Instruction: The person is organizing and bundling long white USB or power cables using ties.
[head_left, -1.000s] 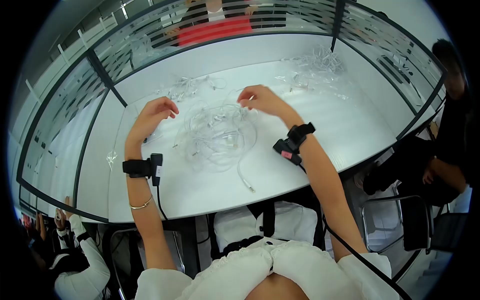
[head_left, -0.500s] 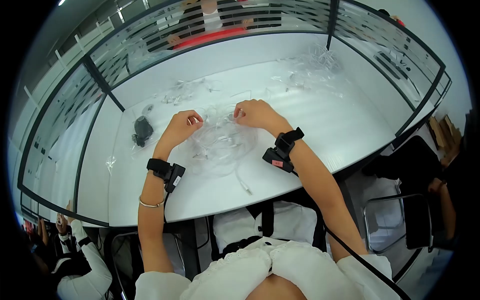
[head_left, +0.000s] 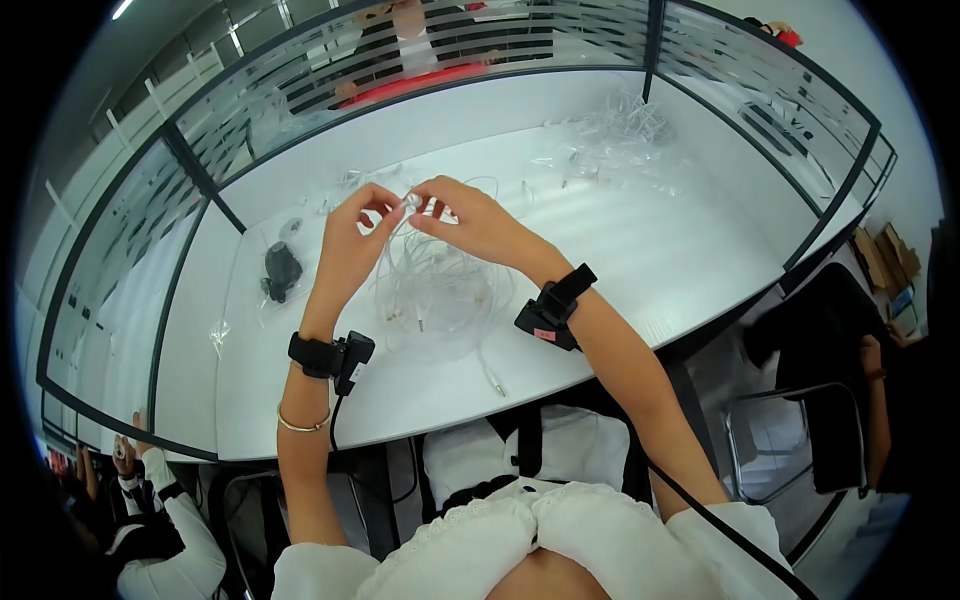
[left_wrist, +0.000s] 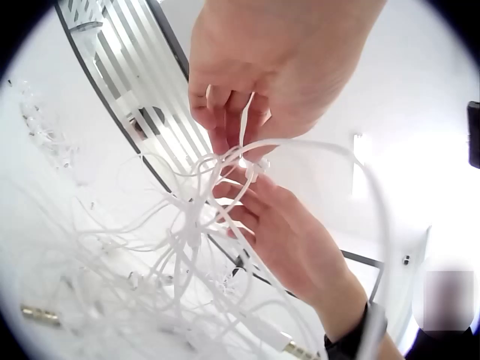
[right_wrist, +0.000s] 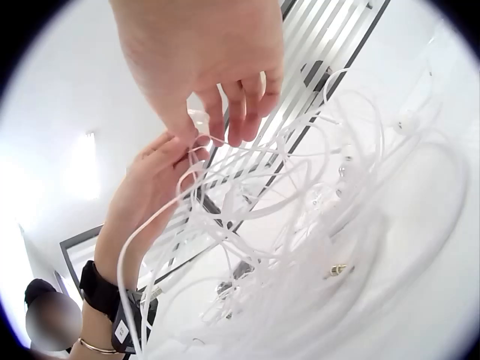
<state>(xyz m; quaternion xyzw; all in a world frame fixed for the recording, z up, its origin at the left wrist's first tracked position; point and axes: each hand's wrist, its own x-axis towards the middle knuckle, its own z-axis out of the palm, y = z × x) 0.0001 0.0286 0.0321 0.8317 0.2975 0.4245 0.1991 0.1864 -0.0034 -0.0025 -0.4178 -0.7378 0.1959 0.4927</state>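
White wired earphones (head_left: 411, 201) are held up between both hands, above a tangle of white earphone cables (head_left: 445, 290) on the desk. My left hand (head_left: 352, 240) pinches the thin cords close to the earbuds. The fingertips of my right hand (head_left: 475, 222) grip at the same spot from the other side, and the two hands nearly meet. An earbud (left_wrist: 253, 171) shows between the fingers in the left wrist view. A bundle of cords (left_wrist: 191, 221) hangs below them, with a metal-tipped plug (left_wrist: 296, 348) dangling. In the right wrist view another plug (right_wrist: 339, 268) lies among the loops.
A dark grey object in clear plastic (head_left: 282, 270) lies at the left of the desk. More tangled cables and clear bags (head_left: 625, 130) sit at the back right. A striped glass partition (head_left: 450, 50) borders the desk, with a person behind it.
Both hands were apart over the pile, then came down to it. Now they have come together and lifted the earphones, with cords drawn up out of the tangle.
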